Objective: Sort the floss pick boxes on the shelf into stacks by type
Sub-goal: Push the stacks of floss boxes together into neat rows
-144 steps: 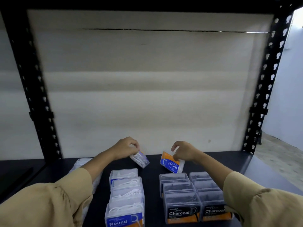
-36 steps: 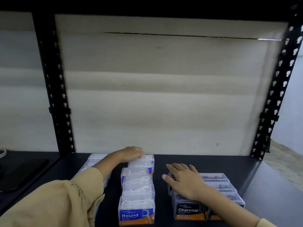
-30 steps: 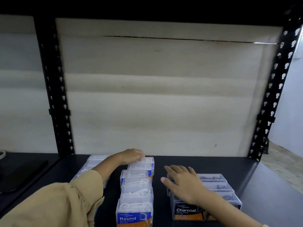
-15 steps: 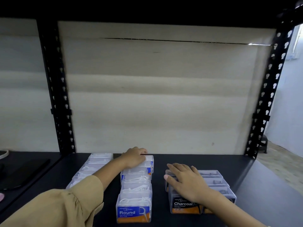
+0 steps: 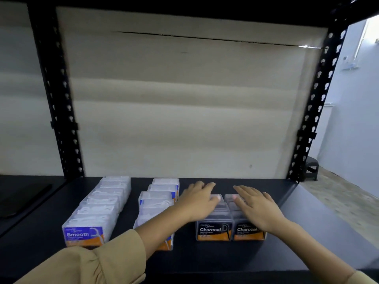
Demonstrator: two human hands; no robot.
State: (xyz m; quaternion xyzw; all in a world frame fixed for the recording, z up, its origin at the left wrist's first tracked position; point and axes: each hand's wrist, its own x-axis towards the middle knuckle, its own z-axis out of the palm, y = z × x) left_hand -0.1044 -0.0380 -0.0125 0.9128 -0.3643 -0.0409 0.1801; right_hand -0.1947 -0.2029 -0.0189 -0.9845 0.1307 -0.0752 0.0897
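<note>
Three groups of clear floss pick boxes stand in rows on the dark shelf (image 5: 307, 232). The Smooth row (image 5: 98, 210) is on the left. Beside it the Round row (image 5: 160, 193) is partly hidden by my left forearm. On the right are two Charcoal rows, the left one (image 5: 214, 230) and the right one (image 5: 246, 231). My left hand (image 5: 200, 199) rests with fingers spread on the left Charcoal row. My right hand (image 5: 256, 203) lies flat with straight fingers on the right Charcoal row. Neither hand grips a box.
Black perforated uprights stand at the back left (image 5: 61, 119) and back right (image 5: 311, 119), with a pale backboard (image 5: 184, 109) between them. A lower dark surface (image 5: 24, 197) lies to the left. Beyond the right upright is a floor with a dark stool (image 5: 311, 167).
My left hand has left the back of the Round row and moved right onto the Charcoal boxes. My right hand has shifted to the right Charcoal row. The view has turned, showing the Smooth row.
</note>
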